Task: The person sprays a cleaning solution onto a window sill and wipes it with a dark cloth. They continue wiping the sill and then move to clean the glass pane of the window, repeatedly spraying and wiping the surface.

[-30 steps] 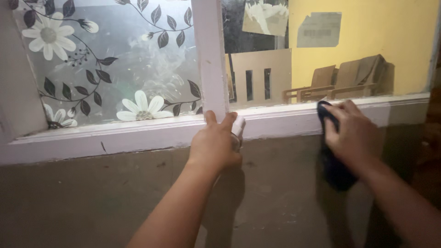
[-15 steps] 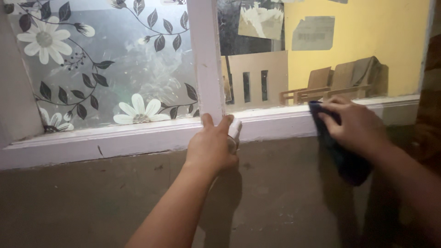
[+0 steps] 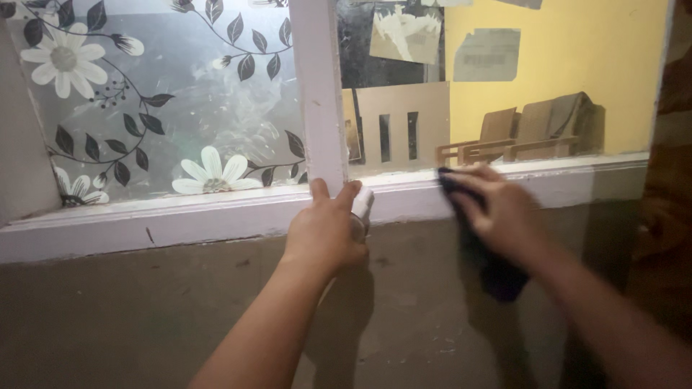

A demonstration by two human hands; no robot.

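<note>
My left hand grips a small white spray bottle, held against the pale lilac window sill just below the upright window post. My right hand presses a dark blue cloth onto the sill to the right of the post; the cloth hangs down over the wall below. Most of the bottle is hidden behind my left hand.
The left pane carries a frosted film with white flowers and dark leaves. Through the right pane I see a yellow wall and wooden chairs. Below the sill is a bare grey-brown wall.
My right hand has slid the cloth leftward along the sill, toward the post. My left hand and the bottle have stayed nearly in place.
</note>
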